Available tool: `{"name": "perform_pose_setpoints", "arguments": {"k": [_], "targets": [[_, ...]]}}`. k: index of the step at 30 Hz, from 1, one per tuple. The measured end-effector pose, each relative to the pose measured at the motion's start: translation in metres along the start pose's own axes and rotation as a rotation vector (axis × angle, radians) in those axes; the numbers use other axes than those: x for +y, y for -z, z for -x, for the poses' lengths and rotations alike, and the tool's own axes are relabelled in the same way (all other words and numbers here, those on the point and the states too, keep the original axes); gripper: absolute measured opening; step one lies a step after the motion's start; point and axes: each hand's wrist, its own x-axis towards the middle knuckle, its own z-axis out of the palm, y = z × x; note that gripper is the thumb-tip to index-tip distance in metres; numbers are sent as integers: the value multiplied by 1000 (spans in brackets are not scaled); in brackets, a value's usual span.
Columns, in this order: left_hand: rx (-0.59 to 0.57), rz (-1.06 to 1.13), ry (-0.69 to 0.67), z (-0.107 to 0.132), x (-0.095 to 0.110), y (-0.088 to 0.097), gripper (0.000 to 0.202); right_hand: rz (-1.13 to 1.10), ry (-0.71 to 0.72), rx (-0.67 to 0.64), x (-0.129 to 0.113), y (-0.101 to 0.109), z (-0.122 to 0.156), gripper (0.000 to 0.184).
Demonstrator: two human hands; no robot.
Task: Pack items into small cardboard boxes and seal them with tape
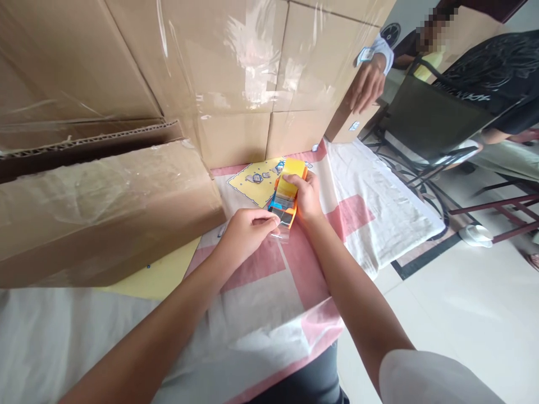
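Right now, the person's right hand [306, 196] grips an orange tape dispenser [283, 203] w/ a yellow roll, fingers wrapped over its top, above a pink-and-white cloth [362, 196] on the table. Left hand [244, 230] pinches the clear tape end [281, 234] btwn thumb & fingertips, just at the dispenser's front. Big cardboard boxes [236, 73] stand behind; a flatter box [96, 207] lies at left. Another person's hand [367, 85] rests on a box, upper right.

You're in a makeshift packing room: taped cardboard boxes [236, 73] stack high beside you, a tape dispenser [287, 193] over a cloth-covered table [379, 213], a folding chair [425, 120] on tiled floor [463, 303].
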Motion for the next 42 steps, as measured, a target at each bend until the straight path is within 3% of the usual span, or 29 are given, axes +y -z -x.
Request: {"name": "perform_pose_setpoints", "arguments": {"k": [12,19,23,28,34,42], "targets": [[-65,3,8,0,-5,-8,27,53,-22,-44,6,3,1,54],[-5,-15,33,2,-10,-17,33,-4,-87,-272,-5,5,5,54],[-5,37,29,1,-11,-17,32,29,-123,-303,-11,6,5,60],[6,28,-24,1,-14,-16,32,13,-109,-331,-6,9,-1,55],[40,-61,-27,10,-4,-18,30,-55,-78,-336,-2,14,-3,46],[27,-1,-53,13,-7,-22,28,6,33,-324,5,19,-9,38]]}}
